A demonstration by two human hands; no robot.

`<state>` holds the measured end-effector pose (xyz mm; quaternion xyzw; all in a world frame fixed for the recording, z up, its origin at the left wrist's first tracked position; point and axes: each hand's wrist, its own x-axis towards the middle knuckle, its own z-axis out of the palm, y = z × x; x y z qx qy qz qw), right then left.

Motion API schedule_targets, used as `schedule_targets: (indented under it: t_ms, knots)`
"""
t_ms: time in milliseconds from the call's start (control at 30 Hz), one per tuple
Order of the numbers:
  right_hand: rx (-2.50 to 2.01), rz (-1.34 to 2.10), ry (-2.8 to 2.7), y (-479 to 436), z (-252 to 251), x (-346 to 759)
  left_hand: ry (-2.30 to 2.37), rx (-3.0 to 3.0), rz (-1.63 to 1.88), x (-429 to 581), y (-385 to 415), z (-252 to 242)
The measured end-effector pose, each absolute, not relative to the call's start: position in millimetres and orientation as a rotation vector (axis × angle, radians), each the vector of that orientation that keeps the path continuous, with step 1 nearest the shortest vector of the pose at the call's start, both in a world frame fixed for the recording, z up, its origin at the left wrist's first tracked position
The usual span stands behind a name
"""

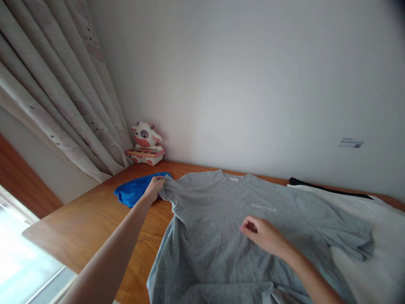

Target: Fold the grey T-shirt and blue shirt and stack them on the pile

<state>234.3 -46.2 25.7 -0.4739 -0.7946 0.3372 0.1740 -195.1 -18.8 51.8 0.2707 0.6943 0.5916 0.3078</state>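
A grey T-shirt (pixel 218 219) with small white lettering on the chest lies spread face up on a wooden table (pixel 88 219). My left hand (pixel 154 188) reaches out to the end of its left sleeve and is closed on the sleeve's edge. My right hand (pixel 264 235) rests on the middle of the chest, fingers curled and pinching the grey fabric just below the lettering. A crumpled blue garment (pixel 134 190) lies right beside my left hand, partly under the sleeve.
A cow-shaped toy with a small keyboard (pixel 145 143) stands in the back left corner by the curtain (pixel 63 105). White cloth (pixel 373 236) and a black garment (pixel 316 185) lie at the right. The table's near left edge borders a bright window.
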Motion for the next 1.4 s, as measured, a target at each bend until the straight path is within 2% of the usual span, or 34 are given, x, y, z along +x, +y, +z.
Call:
schedule_targets:
  t_ms: [100,200,300,367,433,533,667,833,1000,1267,1400]
  knots:
    - [-1.331,0.944,-2.103,-30.1,7.5,224.0,1.925,0.798,1.429,-191.9,-17.9,52.9]
    - [-1.343,0.897,-1.994,-21.1,-8.9,221.7,1.988,0.912,1.439,-179.4,-16.9,62.2]
    - [-1.369,0.854,-1.943,-20.0,-17.0,223.9,1.985,1.353,1.466,-146.1,-23.8,74.6]
    - [-1.374,0.822,-1.912,-21.8,-18.8,225.1,1.821,1.972,1.223,-112.1,-35.9,77.0]
    - [-1.366,0.801,-1.887,-24.2,-19.8,225.3,1.511,2.448,0.798,-76.3,-51.9,72.0]
    - [-1.339,0.779,-1.884,-26.7,-21.6,224.3,1.249,2.681,0.456,-37.7,-72.9,54.0]
    - [-1.332,0.724,-1.91,-27.8,-25.4,224.3,1.42,2.652,0.4,-32.6,-80.1,32.4]
    - [-1.371,0.69,-1.935,-28.7,-25.8,226.0,1.607,2.627,0.327,-66.5,-77.6,30.6]
    - [-1.706,0.635,-1.963,-9.7,-11.9,219.2,1.713,2.588,0.463,-89.1,-83.1,23.7]
    - [-1.998,0.603,-1.968,46.0,6.4,165.9,2.289,2.275,0.646,-105.2,-85.7,29.8]
    - [-1.965,0.654,-2.043,52.9,7.8,140.8,2.368,2.059,0.46,-119.1,-91.6,35.0]
